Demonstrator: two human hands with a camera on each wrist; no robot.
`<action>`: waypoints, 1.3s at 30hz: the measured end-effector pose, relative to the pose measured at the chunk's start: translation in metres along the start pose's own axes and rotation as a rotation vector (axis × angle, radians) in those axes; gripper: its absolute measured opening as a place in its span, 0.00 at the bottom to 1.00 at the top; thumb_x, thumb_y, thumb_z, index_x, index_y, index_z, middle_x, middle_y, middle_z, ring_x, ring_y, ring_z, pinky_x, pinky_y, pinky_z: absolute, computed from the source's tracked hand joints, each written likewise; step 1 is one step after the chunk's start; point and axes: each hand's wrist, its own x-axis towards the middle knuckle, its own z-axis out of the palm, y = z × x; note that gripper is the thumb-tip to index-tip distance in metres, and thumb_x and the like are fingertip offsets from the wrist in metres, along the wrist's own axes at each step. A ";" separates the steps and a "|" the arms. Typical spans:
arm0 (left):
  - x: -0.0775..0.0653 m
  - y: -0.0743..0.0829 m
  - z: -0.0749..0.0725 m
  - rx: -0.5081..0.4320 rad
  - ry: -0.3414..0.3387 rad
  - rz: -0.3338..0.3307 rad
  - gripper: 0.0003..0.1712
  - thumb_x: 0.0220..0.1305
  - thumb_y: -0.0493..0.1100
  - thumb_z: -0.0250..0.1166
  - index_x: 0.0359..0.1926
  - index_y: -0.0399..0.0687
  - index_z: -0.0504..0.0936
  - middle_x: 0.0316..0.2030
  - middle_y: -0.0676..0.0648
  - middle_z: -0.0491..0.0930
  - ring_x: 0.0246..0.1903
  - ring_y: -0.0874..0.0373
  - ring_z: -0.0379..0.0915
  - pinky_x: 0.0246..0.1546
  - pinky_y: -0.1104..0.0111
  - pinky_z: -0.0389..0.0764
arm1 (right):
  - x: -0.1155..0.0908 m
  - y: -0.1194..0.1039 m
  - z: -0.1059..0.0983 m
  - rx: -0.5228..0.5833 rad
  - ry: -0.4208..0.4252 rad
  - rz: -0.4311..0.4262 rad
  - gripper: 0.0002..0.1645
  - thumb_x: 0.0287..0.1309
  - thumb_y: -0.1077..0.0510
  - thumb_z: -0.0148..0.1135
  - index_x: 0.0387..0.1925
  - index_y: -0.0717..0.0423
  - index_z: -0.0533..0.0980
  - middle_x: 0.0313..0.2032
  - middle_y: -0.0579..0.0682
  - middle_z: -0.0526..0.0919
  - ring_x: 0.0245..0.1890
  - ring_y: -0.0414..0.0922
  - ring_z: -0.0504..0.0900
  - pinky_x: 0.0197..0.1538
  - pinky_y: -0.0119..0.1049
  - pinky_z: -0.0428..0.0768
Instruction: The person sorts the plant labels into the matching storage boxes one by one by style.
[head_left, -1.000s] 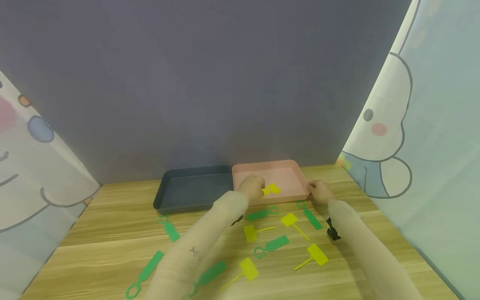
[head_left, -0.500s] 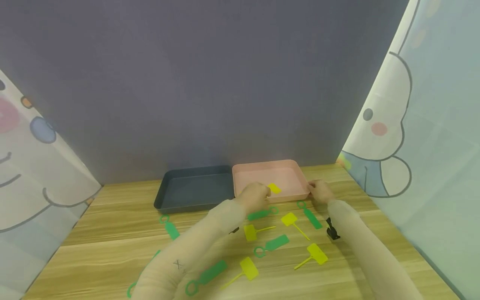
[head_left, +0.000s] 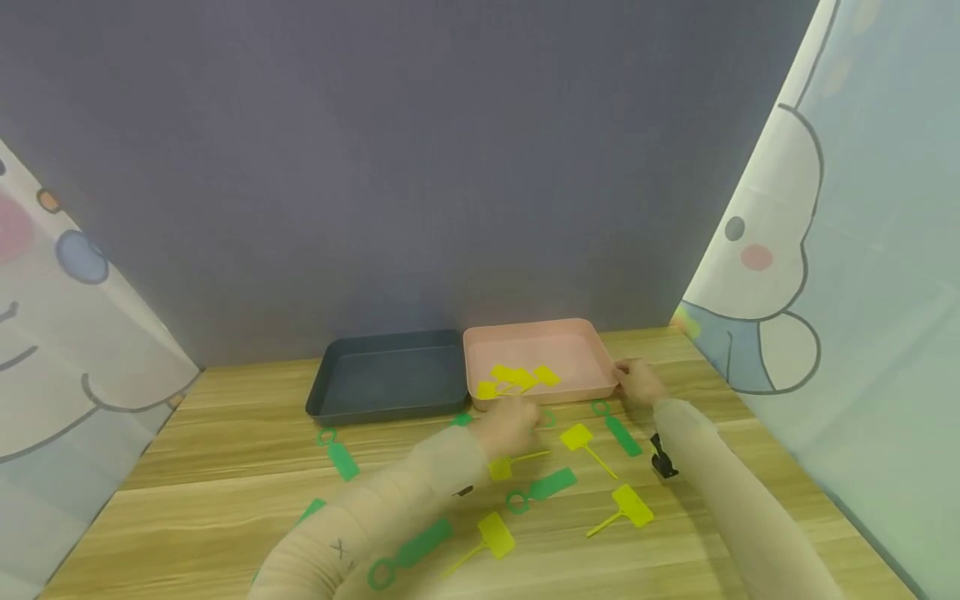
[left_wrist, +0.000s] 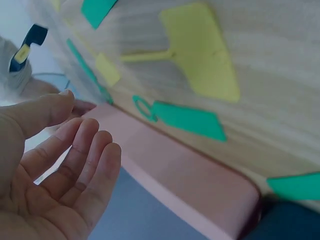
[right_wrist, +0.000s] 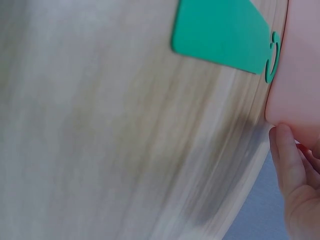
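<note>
My left hand (head_left: 512,427), holding nothing, hovers over the table in front of the pink tray (head_left: 577,354). In the left wrist view its fingers are relaxed and slightly bent. Below it, a green loop-ended tag (left_wrist: 190,119) and a yellow T-shaped plant label (left_wrist: 202,52) lie flat; the hand partly hides both in the head view. Inside the pink tray, several yellow plant labels (head_left: 522,379) lie near the front wall. My right hand (head_left: 641,383) grips the tray's right front corner, with a green tag (right_wrist: 220,35) lying close by.
A dark blue tray (head_left: 390,375) stands left of the pink one, against the grey backdrop. More yellow labels (head_left: 632,506) and green tags (head_left: 423,543) are scattered over the wooden table (head_left: 187,483). Printed cloth hangs at both sides.
My left hand has drawn back from the pink tray toward me, uncovering the yellow labels inside. It now covers part of the green tag in front. My right hand stays at the tray corner.
</note>
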 end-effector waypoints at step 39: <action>-0.009 -0.003 0.052 0.392 0.130 0.027 0.06 0.54 0.36 0.63 0.23 0.50 0.80 0.20 0.55 0.78 0.20 0.66 0.69 0.20 0.80 0.71 | -0.002 0.001 0.001 0.040 0.001 -0.026 0.20 0.66 0.64 0.42 0.51 0.78 0.67 0.45 0.71 0.77 0.35 0.49 0.82 0.35 0.33 0.80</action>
